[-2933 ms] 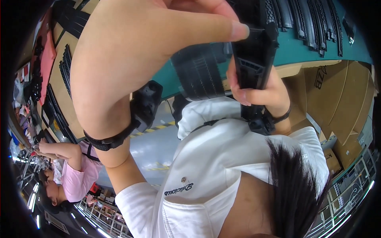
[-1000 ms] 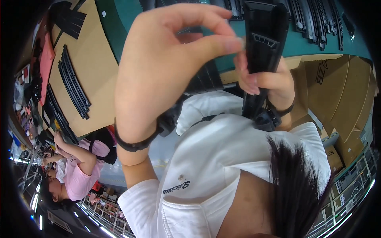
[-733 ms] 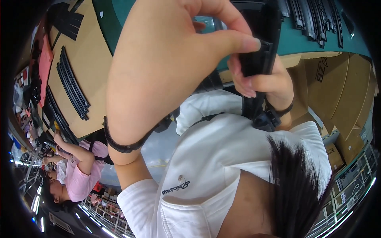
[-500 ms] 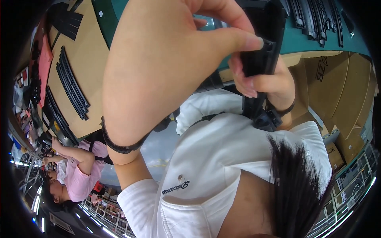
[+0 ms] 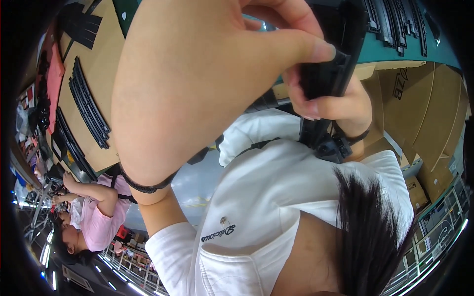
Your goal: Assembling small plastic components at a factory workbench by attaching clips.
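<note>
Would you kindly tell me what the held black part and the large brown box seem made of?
Part: probably satin plastic, from its faint sheen and crisp edges; coated metal isn't excluded. Box: apparently matt cardboard, from its creased panels.

Dark script [image 5: 217, 233] marks the white shirt [image 5: 261, 192], black capitals [image 5: 398, 89] the brown cardboard [image 5: 417, 116].

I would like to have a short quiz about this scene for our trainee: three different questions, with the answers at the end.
1. Which hand wraps around the long black part?
2. True or false: the curved black strips lie on the brown board at left.
3. Fill in: the co-worker's shirt is ____.

Key:
1. The right hand.
2. True.
3. Pink.
</note>
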A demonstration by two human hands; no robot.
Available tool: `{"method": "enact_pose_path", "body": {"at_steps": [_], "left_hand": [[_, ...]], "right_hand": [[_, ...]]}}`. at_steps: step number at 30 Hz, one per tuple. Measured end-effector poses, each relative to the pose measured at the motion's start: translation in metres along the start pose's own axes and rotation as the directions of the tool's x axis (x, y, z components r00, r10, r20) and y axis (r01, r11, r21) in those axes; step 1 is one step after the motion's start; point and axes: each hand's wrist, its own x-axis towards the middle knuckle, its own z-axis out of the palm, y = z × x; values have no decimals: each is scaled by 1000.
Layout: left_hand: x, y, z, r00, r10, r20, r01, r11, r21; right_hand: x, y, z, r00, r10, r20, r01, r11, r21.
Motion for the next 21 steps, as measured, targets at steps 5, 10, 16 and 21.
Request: {"method": "enact_pose_path", "body": {"at_steps": [5,10,16,21], "left_hand": [[-4,0,-10,1000,-8,4,8,1000,-20],[-9,2,-6,1000,-18,6,18,999,-39],[-15,5,0,1000,-28,7,29,998,-63],[-13,5,4,999,-31,8,31,996,-81]], "right_hand": [[-1,2,-2,1000,-5,-4,5,1000,19],[-2,3,-2,1000,1,-8,-1,1000,6],[-3,3,0,1000,3,-30,-3,1000,-27],[1,5,-5,1000,-24,16,25,998,-58]]}}
